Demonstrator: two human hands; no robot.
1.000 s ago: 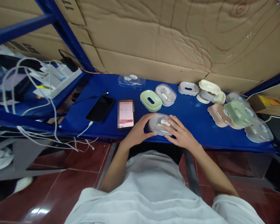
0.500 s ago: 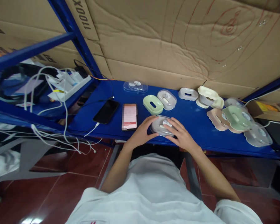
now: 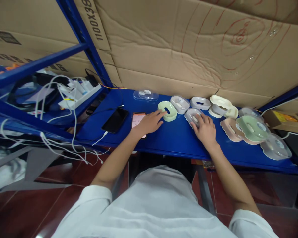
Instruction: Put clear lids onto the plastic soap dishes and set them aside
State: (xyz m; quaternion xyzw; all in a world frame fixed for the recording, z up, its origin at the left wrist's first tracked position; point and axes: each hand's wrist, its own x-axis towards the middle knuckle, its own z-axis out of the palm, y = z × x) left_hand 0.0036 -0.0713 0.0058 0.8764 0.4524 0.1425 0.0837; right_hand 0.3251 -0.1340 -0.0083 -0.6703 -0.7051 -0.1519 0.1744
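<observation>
Right hand [image 3: 206, 129] pressing flat, fingers spread, on grey soap dish [image 3: 193, 115] mid-shelf, steadying it; left hand [image 3: 150, 121] reaching, fingertips touching green soap dish [image 3: 167, 110] nearer back edge of blue shelf [image 3: 173, 142], gripping nothing; phone [image 3: 138, 119] lying partly under left wrist.

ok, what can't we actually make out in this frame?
Head view only:
- Grey dish: near half hidden under the right hand; whether the fingers grip it or just rest on it cannot be told.
- Lit phone: partly covered by the left hand; screen text too small.
- Green dish: left fingertips reach its rim; contact unclear.
- Box: cut off by the right edge.
</observation>
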